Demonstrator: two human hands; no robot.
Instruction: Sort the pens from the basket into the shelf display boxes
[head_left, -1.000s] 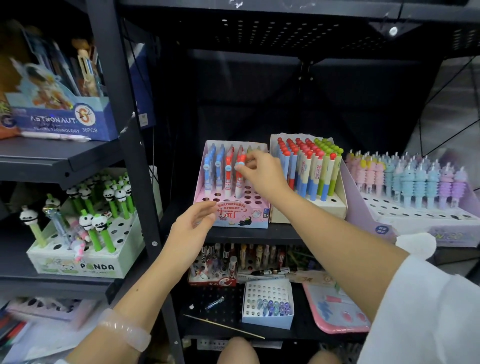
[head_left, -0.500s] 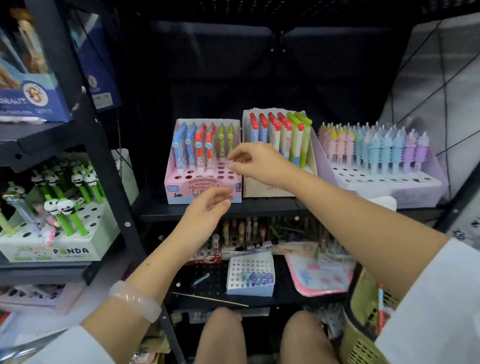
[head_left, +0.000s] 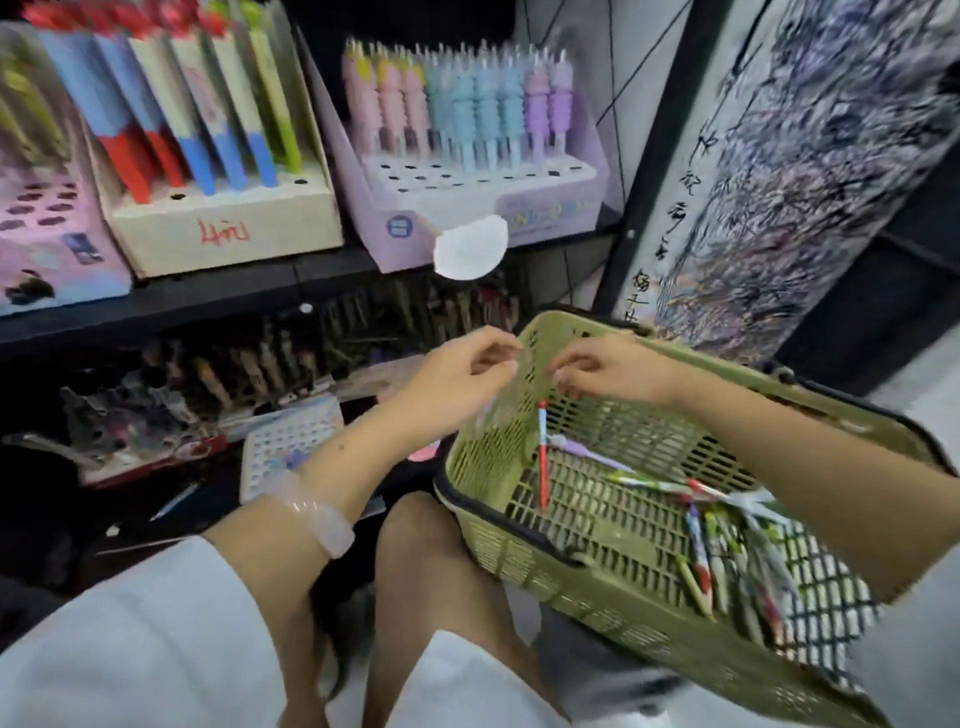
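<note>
Both hands hover over the green basket (head_left: 649, 545), left hand (head_left: 457, 382) and right hand (head_left: 605, 371) loosely curled, each grip seemingly empty, likely to select from the pens (head_left: 727, 545) lying below them.

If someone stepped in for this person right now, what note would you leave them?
Left hand: at the basket's near rim, fingers loosely curled, holding nothing I can see.
Right hand: over the basket, fingers curled; blur hides whether they pinch anything.
A red pen leans upright inside the basket; a heap of pens lies on its floor.
Shelf boxes: cream box and lilac box are partly filled, front holes free.
Left: move the basket's pens to matching boxes.
</note>
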